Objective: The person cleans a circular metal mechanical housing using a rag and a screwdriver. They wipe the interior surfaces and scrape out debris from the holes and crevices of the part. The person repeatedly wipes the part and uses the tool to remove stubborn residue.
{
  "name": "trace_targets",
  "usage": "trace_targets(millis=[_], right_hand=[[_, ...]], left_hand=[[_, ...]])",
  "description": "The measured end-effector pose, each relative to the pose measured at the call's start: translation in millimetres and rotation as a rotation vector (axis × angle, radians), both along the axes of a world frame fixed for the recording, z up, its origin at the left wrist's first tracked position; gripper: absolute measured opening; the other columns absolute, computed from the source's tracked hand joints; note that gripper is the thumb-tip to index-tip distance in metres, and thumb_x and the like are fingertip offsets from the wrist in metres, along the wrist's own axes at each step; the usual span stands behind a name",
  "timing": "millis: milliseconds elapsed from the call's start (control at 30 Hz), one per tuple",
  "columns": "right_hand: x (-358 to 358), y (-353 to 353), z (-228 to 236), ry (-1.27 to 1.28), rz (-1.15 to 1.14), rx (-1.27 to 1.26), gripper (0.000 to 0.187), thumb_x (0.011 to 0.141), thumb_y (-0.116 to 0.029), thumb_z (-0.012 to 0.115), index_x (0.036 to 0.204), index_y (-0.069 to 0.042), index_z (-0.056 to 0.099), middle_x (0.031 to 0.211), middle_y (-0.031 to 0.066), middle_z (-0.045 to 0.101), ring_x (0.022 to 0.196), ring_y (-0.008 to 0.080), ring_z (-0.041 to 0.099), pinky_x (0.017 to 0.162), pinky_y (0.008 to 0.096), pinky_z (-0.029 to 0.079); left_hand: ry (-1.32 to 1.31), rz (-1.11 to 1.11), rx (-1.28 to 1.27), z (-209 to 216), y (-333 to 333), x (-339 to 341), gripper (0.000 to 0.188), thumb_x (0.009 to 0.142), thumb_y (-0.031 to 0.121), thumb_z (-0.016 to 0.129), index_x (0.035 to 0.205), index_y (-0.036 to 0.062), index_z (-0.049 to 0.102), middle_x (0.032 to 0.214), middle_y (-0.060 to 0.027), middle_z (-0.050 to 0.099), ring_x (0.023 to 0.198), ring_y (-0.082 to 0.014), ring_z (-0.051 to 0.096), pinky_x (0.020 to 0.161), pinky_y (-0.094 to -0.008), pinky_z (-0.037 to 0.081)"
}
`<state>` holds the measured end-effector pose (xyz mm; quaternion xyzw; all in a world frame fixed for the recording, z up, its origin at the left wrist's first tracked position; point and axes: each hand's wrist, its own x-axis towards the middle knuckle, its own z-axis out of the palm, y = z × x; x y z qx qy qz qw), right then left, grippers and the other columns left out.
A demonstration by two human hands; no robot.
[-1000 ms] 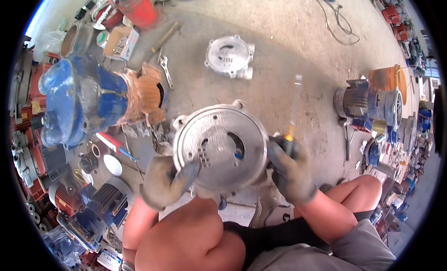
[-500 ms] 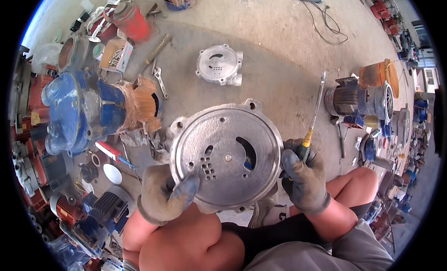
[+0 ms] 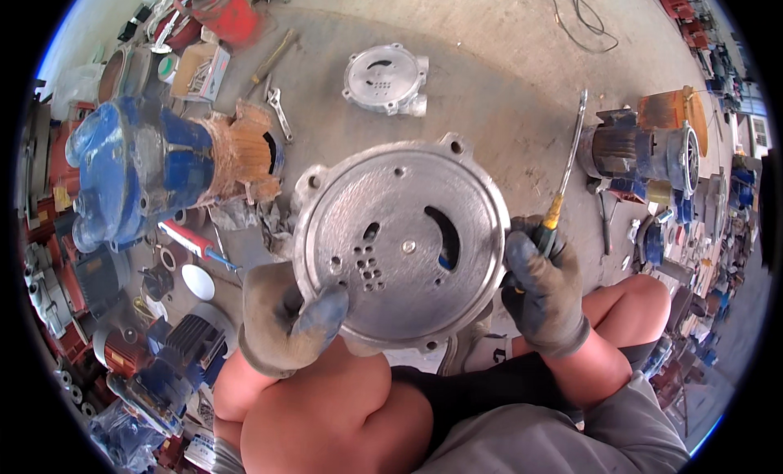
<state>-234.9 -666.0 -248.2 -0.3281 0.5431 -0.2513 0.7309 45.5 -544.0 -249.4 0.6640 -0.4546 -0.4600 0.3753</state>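
Note:
Both my gloved hands hold up a round grey metal pump casing (image 3: 408, 307) above my lap, its flat face toward me. A curved slot, a small oblong slot and a cluster of small holes pierce that face; bolt lugs stick out around the rim. My left hand (image 3: 285, 323) is closed on the lower left rim, thumb over the front. At the right rim, my right hand (image 3: 548, 291) closes around a screwdriver (image 3: 568, 160) with a yellow and dark handle, its long shaft pointing up and away. This hand's fingers by the casing are partly hidden.
A similar casing (image 3: 385, 76) lies on the floor ahead. To the left stand a large blue motor (image 3: 155, 164), a wrench (image 3: 280, 114), a box of bolts (image 3: 201, 70) and a red-and-white tube (image 3: 186, 238). On the right are another motor (image 3: 624, 154) and an orange bucket (image 3: 677, 115).
The casing has risen slightly in the view, with both hands keeping their hold. Floor objects sit higher in the picture, as the view has tipped downward. The screwdriver stays in my right hand.

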Motion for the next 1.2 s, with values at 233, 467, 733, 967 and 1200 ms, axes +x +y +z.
trace_targets(millis=[233, 467, 733, 967, 1200], right_hand=[[-4.7, 6.8, -10.6, -0.018, -0.017, 0.028, 0.044, 0.102, -0.033, 0.084, 0.122, 0.002, 0.068, 0.100, 0.0031, 0.070, 0.087, 0.0109, 0.064, 0.079, 0.0290, 0.055], [1.1, 9.8, -21.0, 0.011, 0.006, 0.018, 0.044, 0.105, -0.026, 0.080, 0.134, 0.006, 0.068, 0.102, 0.0029, 0.071, 0.089, 0.0108, 0.064, 0.080, 0.0289, 0.053], [9.5, 11.0, -150.1, 0.223, 0.095, 0.102, 0.030, 0.107, -0.018, 0.073, 0.131, 0.001, 0.074, 0.099, 0.0015, 0.072, 0.085, 0.0107, 0.063, 0.076, 0.0297, 0.053], [-2.3, 23.8, -317.8, 0.446, 0.245, 0.089, 0.036, 0.106, -0.025, 0.075, 0.132, -0.002, 0.071, 0.094, 0.0020, 0.073, 0.079, 0.0118, 0.065, 0.068, 0.0327, 0.054], [-49.8, -23.0, -349.5, 0.573, 0.645, -0.205, 0.040, 0.103, -0.027, 0.076, 0.134, -0.002, 0.070, 0.094, 0.0066, 0.075, 0.081, 0.0176, 0.069, 0.073, 0.0356, 0.056]], left_hand=[[0.042, 0.006, 0.015, -6.3, 1.0, -2.5, 0.061, 0.110, 0.049, 0.059, 0.072, 0.0007, 0.061, 0.060, -0.0025, 0.055, 0.055, -0.0144, 0.050, 0.053, -0.0342, 0.036], [0.005, 0.016, -0.006, -43.5, 13.7, 1.5, 0.053, 0.108, 0.043, 0.066, 0.081, -0.0024, 0.070, 0.063, -0.0022, 0.059, 0.058, -0.0124, 0.053, 0.054, -0.0323, 0.040], [-0.260, 0.073, 0.041, -189.5, 24.2, -11.9, 0.052, 0.099, 0.041, 0.079, 0.070, -0.0011, 0.071, 0.064, -0.0238, 0.065, 0.054, -0.0402, 0.064, 0.054, -0.0489, 0.048], [-0.364, -0.066, 0.468, -284.6, 16.2, -31.2, 0.078, 0.106, 0.068, 0.053, 0.105, -0.0038, 0.082, 0.101, -0.0302, 0.078, 0.105, -0.0467, 0.076, 0.096, -0.0561, 0.058], [-0.348, 0.113, 0.494, -255.9, 44.0, -16.5, 0.063, 0.107, 0.061, 0.057, 0.120, 0.0018, 0.076, 0.116, -0.0272, 0.079, 0.110, -0.0500, 0.074, 0.098, -0.0550, 0.058]])
